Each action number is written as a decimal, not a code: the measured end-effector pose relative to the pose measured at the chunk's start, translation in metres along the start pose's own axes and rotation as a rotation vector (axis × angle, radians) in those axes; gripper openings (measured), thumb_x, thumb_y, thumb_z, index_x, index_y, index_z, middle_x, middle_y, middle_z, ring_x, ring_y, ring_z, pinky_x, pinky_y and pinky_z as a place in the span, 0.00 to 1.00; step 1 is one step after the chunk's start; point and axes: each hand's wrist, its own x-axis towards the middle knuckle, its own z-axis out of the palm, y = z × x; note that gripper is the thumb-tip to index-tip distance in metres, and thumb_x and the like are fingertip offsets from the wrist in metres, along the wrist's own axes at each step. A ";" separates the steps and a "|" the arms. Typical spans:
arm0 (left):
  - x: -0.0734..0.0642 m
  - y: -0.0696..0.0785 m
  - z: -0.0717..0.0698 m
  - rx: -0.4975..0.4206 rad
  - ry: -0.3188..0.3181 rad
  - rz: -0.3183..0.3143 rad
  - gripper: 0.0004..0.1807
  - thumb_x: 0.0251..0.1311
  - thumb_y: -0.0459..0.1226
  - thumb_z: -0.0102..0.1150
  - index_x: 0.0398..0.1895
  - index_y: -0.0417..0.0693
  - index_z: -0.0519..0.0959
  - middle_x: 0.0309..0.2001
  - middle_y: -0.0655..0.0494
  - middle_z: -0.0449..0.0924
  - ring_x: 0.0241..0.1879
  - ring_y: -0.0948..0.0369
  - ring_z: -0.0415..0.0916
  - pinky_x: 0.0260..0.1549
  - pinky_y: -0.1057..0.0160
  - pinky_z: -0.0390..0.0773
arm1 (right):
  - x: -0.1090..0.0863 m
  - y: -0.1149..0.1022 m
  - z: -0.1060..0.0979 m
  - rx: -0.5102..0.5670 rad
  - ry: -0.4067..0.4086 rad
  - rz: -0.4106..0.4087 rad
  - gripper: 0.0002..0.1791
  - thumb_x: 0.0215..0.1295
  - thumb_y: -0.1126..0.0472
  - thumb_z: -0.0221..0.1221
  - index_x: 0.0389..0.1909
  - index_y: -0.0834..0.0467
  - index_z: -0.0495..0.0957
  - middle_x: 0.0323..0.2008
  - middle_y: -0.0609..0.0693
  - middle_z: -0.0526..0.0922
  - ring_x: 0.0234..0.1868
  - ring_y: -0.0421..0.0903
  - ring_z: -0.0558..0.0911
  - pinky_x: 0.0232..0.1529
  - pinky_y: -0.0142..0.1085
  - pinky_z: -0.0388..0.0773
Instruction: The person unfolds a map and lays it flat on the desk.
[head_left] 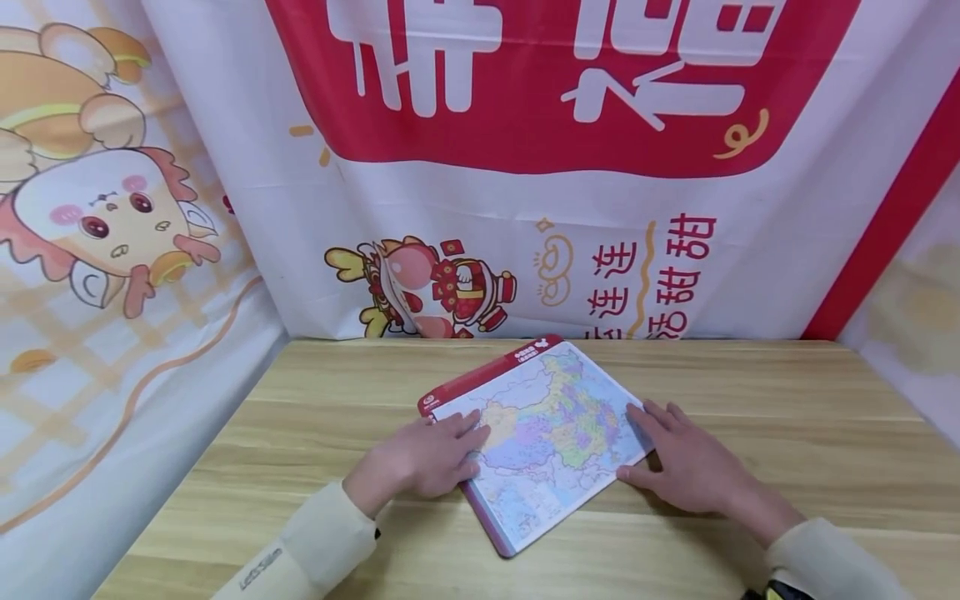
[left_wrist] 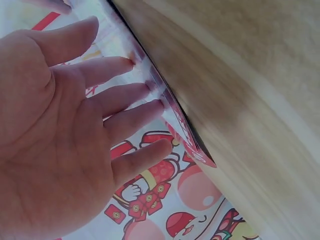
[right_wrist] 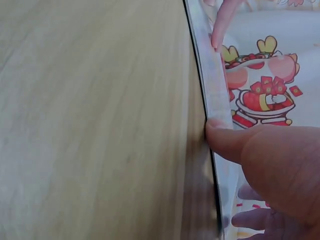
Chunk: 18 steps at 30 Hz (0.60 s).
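A flat, rectangular map board (head_left: pixel 551 417) with rounded corners and a red strip across its top lies turned at an angle on the wooden table. Coloured regions of a map cover its face. My left hand (head_left: pixel 435 454) rests on its left edge, fingers spread and nearly straight in the left wrist view. At the opposite edge my right hand (head_left: pixel 686 458) touches the board with extended fingertips and thumb. The right wrist view shows that thumb (right_wrist: pixel 227 140) lying along the border, with the board seen almost edge-on.
The wooden table (head_left: pixel 787 417) extends on both sides of the board. Behind it hangs a white cloth (head_left: pixel 262 208) with a large red panel and cartoon prints. Another printed cloth (head_left: pixel 172 333) hangs at the left, and a pale one (head_left: pixel 915 317) at the right.
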 end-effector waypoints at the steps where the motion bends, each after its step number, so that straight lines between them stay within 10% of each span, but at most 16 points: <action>1: 0.001 0.000 0.000 0.003 0.012 0.017 0.36 0.78 0.55 0.53 0.85 0.62 0.59 0.87 0.59 0.51 0.87 0.53 0.49 0.82 0.37 0.57 | 0.000 -0.001 0.000 0.006 0.000 -0.002 0.56 0.65 0.27 0.63 0.82 0.60 0.61 0.81 0.69 0.59 0.80 0.78 0.56 0.73 0.74 0.62; 8: 0.027 -0.006 -0.005 -0.007 0.113 0.090 0.40 0.77 0.54 0.55 0.86 0.58 0.55 0.87 0.55 0.52 0.87 0.53 0.46 0.83 0.37 0.53 | -0.005 -0.027 0.011 0.052 -0.027 -0.014 0.56 0.68 0.29 0.61 0.82 0.64 0.58 0.83 0.68 0.57 0.82 0.72 0.57 0.76 0.68 0.64; 18: 0.051 -0.016 -0.006 -0.034 0.032 0.023 0.42 0.76 0.55 0.55 0.87 0.60 0.52 0.88 0.58 0.47 0.88 0.54 0.41 0.84 0.40 0.54 | -0.010 -0.048 0.016 0.059 -0.024 -0.017 0.55 0.71 0.32 0.61 0.80 0.71 0.59 0.83 0.68 0.55 0.84 0.70 0.56 0.79 0.64 0.62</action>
